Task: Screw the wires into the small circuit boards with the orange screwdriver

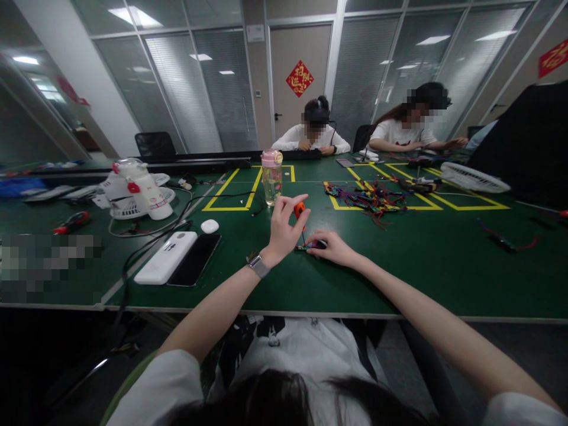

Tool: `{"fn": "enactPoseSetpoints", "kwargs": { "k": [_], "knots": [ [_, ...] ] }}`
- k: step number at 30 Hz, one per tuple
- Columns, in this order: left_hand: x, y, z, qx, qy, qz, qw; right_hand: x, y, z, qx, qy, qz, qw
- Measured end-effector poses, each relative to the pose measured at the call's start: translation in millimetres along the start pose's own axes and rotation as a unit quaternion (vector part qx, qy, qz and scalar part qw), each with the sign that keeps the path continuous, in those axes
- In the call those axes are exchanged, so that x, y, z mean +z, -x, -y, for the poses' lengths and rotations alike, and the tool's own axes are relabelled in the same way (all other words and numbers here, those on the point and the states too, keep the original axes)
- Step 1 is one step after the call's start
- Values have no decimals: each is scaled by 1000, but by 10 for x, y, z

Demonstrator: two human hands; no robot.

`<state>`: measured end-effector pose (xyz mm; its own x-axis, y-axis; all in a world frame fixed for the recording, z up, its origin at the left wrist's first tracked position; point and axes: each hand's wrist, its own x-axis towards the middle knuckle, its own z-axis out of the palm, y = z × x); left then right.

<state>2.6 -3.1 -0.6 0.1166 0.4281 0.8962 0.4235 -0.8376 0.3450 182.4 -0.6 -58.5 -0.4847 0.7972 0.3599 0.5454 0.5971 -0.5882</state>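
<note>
My left hand [284, 229], with a watch on its wrist, is closed on an orange-handled screwdriver [300, 209]. The screwdriver stands nearly upright, its thin shaft reaching down to a small green circuit board [302, 248] on the table. My right hand [332, 248] pinches this board from the right and rests low over the tabletop. Its fingers hide part of the board, and a dark part shows by the fingertips. Whether the tip sits in a screw is too small to tell.
A pink-lidded bottle [272, 183] stands just beyond my left hand. Tangled wired boards [373, 196] lie beyond my right; a single one [506, 242] lies far right. A phone [195, 260] and white power bank [166, 257] are left. Two people sit opposite.
</note>
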Motion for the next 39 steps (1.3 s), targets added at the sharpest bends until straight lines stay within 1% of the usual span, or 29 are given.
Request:
{"fn": "enactPoseSetpoints", "kwargs": {
  "k": [5,12,15,19,22,26,28,30,35,39],
  "knots": [
    [6,14,1,-6,34,27,999,0,-4,3,-7,1,1,1000],
    [11,7,13,-3,3,4,1000,2,0,-1,-3,1,0,1000],
    [11,8,13,-11,14,22,1000,2,-2,-5,-6,3,2,1000],
    [23,12,27,-21,59,52,997,-2,-5,-6,-9,7,4,1000],
    [31,9,39,-25,56,40,997,-9,-6,3,-8,13,7,1000],
    [20,-4,22,-19,-3,-7,1000,-15,-6,13,-4,10,8,1000],
    [9,-7,6,-22,-14,-24,999,-14,-6,13,-5,10,9,1000],
    [0,-6,-4,-24,-6,-23,999,-13,-6,11,-7,11,9,1000],
    [-2,0,8,-21,50,14,998,-12,-4,2,-6,6,7,1000],
    [9,-6,13,-25,37,-6,999,-10,-2,-3,-7,3,6,1000]
  ]
}}
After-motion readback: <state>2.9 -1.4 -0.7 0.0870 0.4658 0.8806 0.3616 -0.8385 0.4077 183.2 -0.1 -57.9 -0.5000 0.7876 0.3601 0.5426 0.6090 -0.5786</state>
